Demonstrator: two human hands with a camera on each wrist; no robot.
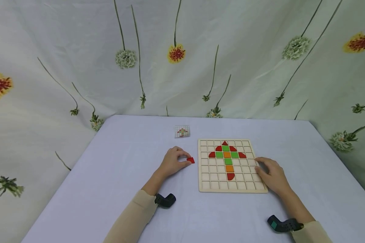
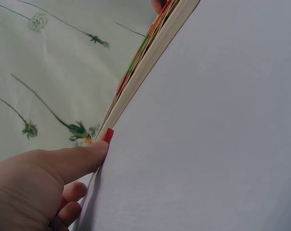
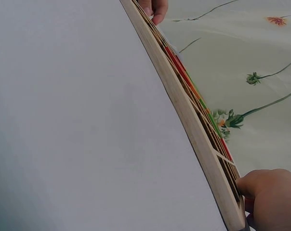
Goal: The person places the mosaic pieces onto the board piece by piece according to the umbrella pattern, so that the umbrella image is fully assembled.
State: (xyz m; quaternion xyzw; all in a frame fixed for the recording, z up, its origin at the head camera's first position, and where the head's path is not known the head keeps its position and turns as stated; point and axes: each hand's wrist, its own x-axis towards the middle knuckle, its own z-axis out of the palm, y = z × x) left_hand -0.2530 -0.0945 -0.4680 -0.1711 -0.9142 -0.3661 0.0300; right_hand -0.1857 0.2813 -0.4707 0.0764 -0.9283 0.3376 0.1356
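Observation:
A small flat red tile (image 1: 190, 160) is pinched between thumb and fingers of my left hand (image 1: 172, 162), left of the wooden grid board (image 1: 210, 185). In the left wrist view only the edge of the red tile (image 2: 108, 135) shows beyond the thumb, so its full shape is hidden. On the board, green squares (image 1: 228, 161), orange squares (image 1: 229, 168) and red rounded pieces (image 1: 230, 176) form an arrow-like figure, topped by a red triangle (image 1: 224, 143). My right hand (image 1: 272, 173) holds the board's right edge, thumb and forefinger on the rim.
Behind the board's left corner lies a small printed card (image 1: 182, 131) with a similar coloured figure on a grid. A pale cloth covers the table (image 1: 124, 152). A flower-patterned curtain (image 1: 246, 67) hangs behind it.

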